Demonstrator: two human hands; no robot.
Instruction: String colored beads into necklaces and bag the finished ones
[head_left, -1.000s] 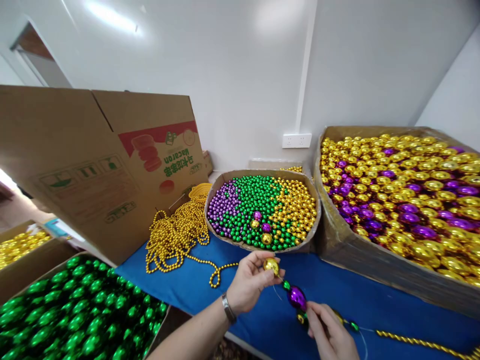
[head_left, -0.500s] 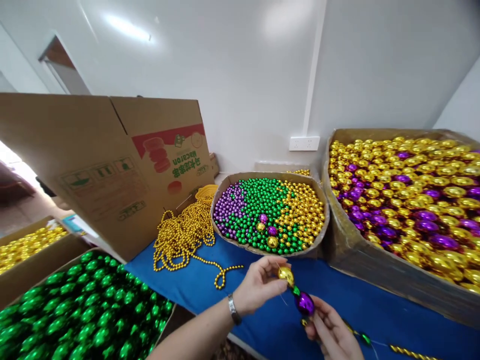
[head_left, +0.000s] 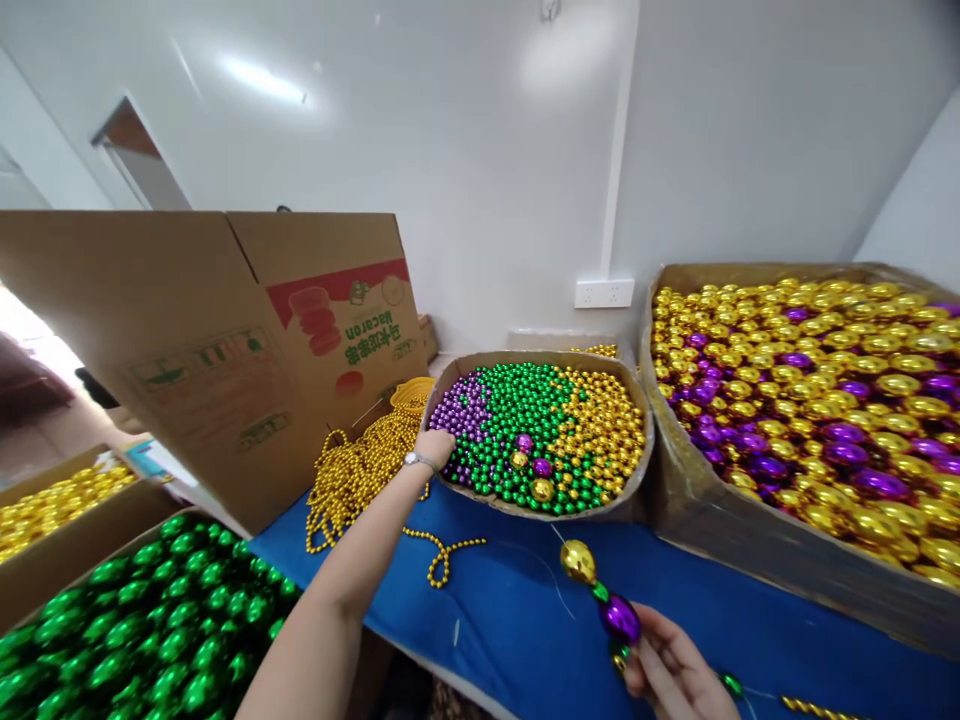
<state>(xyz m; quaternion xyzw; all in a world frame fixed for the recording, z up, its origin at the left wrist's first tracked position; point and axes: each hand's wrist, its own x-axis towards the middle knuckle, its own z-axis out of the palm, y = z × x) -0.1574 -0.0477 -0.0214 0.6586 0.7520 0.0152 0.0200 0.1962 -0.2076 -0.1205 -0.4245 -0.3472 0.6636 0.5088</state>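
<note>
Right hand (head_left: 679,665) is pinching the bead string (head_left: 600,593) – fingers and thumb closed at the big purple bead (head_left: 622,618), down near the bottom of the view. Going up from there you get a small green bead (head_left: 599,592), then a shiny gold bead (head_left: 577,561) at the upper end with a bit of thin clear line poking out past it. All of that sits just above the blue surface (head_left: 525,625), right in front of the tray of small beads. Past the right hand there's another green bead (head_left: 730,684) and some gold strand (head_left: 814,708) running off to the right.

Left hand (head_left: 437,446) is over at the left end of the bead tray (head_left: 517,506), down by the small purple beads (head_left: 459,405). Its fingers are hidden, so I can't tell if it's got hold of anything. The tray goes purple, green, gold from left to right, with a few bigger beads on top.

Gold bead chains (head_left: 364,470) are heaped beside the left forearm, and a big box (head_left: 697,490) of gold and purple beads stands right of the tray – pretty full, too.
</note>
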